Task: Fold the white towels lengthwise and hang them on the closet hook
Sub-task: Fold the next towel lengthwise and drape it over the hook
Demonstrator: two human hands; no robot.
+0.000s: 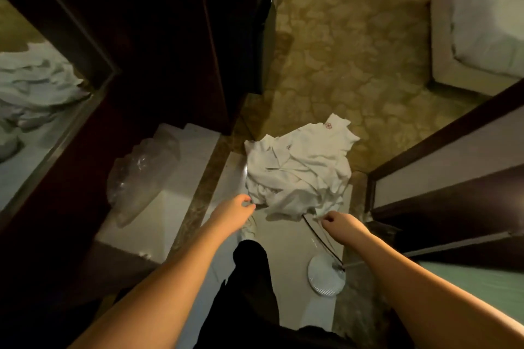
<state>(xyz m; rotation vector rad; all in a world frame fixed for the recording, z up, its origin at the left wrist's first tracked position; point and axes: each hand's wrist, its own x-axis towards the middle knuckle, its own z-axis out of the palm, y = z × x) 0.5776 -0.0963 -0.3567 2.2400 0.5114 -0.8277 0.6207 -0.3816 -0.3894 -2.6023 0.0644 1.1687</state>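
Crumpled white towels (297,170) lie heaped on the floor just beyond both hands, left grip (236,207) and right grip (337,221) pinching their near edge.

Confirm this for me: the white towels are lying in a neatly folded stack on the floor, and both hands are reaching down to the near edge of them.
Not quite. The head view shows the white towels in a crumpled, unfolded heap on the floor, not a neat stack. The rest holds: the left hand and the right hand both reach down to the heap's near edge.
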